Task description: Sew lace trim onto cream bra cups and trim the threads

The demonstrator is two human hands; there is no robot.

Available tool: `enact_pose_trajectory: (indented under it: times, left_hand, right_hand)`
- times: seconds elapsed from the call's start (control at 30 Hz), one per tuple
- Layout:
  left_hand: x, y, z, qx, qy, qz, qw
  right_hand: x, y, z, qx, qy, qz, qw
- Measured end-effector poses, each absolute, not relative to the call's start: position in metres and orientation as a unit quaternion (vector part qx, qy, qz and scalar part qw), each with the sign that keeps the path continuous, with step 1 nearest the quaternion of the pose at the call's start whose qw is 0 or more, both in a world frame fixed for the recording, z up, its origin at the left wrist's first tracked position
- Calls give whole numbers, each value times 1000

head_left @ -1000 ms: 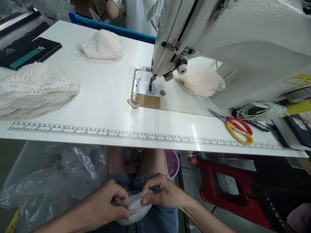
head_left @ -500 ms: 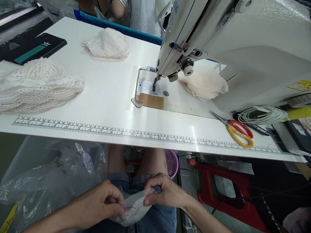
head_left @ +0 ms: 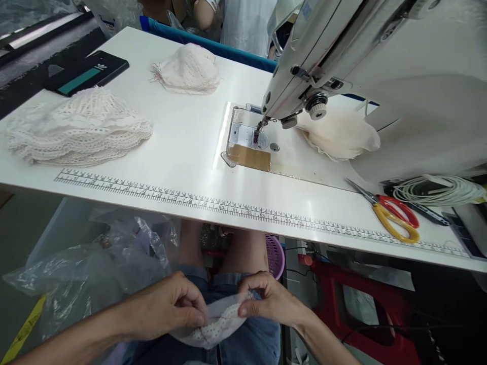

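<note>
Over my lap, below the table's front edge, both hands pinch a small white lace fabric piece (head_left: 213, 327). My left hand (head_left: 167, 306) grips its left side with closed fingers. My right hand (head_left: 268, 301) pinches its upper right edge between thumb and fingers. The piece sags between them above my denim shorts. On the white table (head_left: 182, 147) above stands a sewing machine (head_left: 361, 66) with its needle (head_left: 257, 133) over the metal plate.
Two lace stacks lie on the table: a big stack (head_left: 76, 129) at left and a smaller stack (head_left: 188, 71) farther back. A peach fabric pile (head_left: 338, 134) sits under the machine arm. Red-and-yellow scissors (head_left: 391, 215), coiled white cord (head_left: 437, 190), clear plastic bag (head_left: 95, 268), red stool (head_left: 353, 299).
The view has shifted left, so the table and machine appear further right. My hands stay on the lace piece, with fingers working along its edge.
</note>
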State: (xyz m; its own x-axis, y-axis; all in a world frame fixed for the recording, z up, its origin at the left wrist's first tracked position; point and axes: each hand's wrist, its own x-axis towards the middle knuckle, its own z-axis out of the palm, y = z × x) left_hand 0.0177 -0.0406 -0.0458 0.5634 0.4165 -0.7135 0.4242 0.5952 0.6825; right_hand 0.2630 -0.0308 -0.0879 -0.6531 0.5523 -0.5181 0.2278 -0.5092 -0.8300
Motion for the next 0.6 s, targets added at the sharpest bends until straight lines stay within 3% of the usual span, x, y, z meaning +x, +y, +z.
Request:
enact_pose_trajectory:
  times: [0.4,0.6]
  left_hand:
    - [8,-40,-41,428,455,13,781]
    - [15,-48,-46,460,513,8,724]
  right_hand:
    - [257,-32,-86,-382,-474,784,123]
    - [258,-32,-85,-391,-470,780,134]
